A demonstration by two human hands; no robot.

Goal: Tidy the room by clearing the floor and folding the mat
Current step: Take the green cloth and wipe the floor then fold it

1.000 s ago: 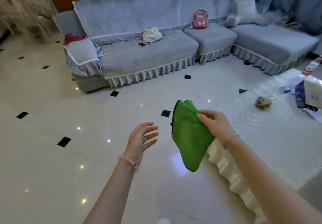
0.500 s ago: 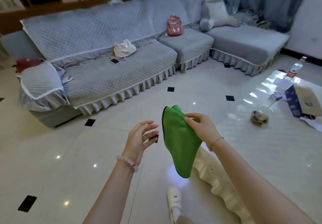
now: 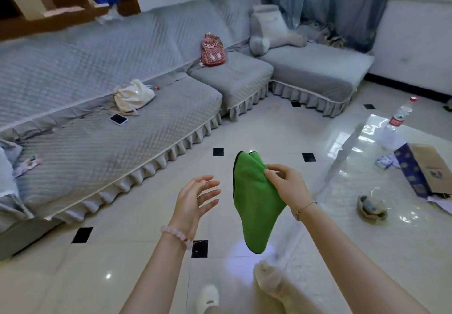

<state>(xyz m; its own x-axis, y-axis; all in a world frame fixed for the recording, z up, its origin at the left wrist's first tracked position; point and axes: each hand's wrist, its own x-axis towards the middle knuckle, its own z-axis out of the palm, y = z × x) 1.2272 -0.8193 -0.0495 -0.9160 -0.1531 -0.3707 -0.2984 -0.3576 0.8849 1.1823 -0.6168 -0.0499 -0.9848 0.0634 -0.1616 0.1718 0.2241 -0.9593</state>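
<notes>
Folded green cloth with a dark edge [image 3: 254, 203] pinched in the right hand [image 3: 286, 186], above the glossy tiled floor [image 3: 146, 252].
Thumb and fingers grip its upper edge, the rest hanging down; the left hand [image 3: 193, 201], just beside it, has a wide, empty grip, fingers spread, not touching the cloth.

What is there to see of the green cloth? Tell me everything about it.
The green cloth is bright green and looks soft and fleecy, with a thin dark trim along its left edge. It seems folded over: two rounded corners stand at the top, and it narrows to a rounded tip at the bottom. It hangs in the air above the tiled floor, pinched at its upper right edge by the right hand. The left hand is open beside it, not touching.
</notes>
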